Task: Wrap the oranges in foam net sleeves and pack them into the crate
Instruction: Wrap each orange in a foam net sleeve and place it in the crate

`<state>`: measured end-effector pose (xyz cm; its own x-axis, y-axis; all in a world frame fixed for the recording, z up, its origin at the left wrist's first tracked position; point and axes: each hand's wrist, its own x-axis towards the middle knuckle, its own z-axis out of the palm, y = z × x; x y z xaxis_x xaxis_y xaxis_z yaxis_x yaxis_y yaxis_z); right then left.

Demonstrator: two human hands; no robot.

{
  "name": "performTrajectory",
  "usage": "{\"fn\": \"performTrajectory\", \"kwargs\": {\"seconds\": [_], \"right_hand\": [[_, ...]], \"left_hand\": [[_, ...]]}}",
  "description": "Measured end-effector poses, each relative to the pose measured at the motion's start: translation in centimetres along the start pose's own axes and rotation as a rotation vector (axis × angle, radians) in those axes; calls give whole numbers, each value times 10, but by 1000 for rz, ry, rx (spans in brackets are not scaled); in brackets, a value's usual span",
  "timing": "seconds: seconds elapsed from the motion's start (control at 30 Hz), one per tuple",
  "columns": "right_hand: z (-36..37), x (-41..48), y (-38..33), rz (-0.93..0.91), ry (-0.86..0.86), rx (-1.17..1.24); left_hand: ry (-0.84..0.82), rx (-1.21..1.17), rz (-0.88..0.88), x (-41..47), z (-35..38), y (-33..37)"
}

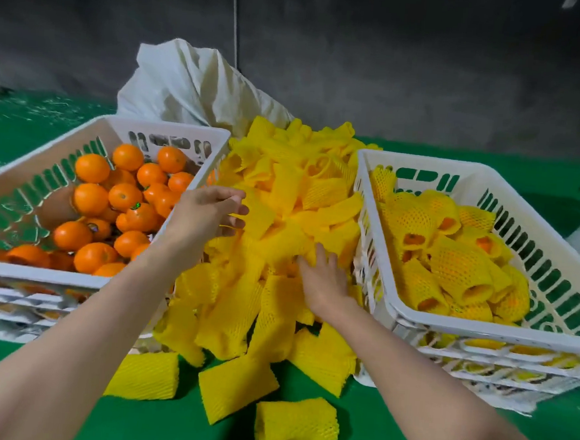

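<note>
You stand at a fruit-packing station in a bare warehouse room. A white slotted crate [46,147] holds loose oranges [91,199] and a second crate [423,164] holds netted fruit [460,266]. Yellow foam net sleeves [318,194] spill from a white sack [188,85] over green sheeting [559,177], against a rough dark wall [395,72].

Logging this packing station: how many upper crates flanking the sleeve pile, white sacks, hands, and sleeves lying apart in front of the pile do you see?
Upper crates: 2
White sacks: 1
Hands: 2
Sleeves lying apart: 3
Total: 8
</note>
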<state>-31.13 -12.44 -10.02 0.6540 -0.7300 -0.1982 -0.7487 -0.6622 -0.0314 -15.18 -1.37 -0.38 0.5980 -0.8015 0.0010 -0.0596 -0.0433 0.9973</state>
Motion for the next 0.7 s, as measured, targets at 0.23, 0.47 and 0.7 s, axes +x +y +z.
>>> {"fn": "performTrajectory", "kwargs": {"seconds": [0.23,0.47,0.7], "right_hand": [[17,23,24,65,160,-88],[7,18,28,65,56,-217],[-45,-2,-14,-30,457,429]], "left_hand": [[23,24,-2,2,-45,-16],[-133,64,9,7,-51,-17],[-269,227,86,19,-46,-19]]}}
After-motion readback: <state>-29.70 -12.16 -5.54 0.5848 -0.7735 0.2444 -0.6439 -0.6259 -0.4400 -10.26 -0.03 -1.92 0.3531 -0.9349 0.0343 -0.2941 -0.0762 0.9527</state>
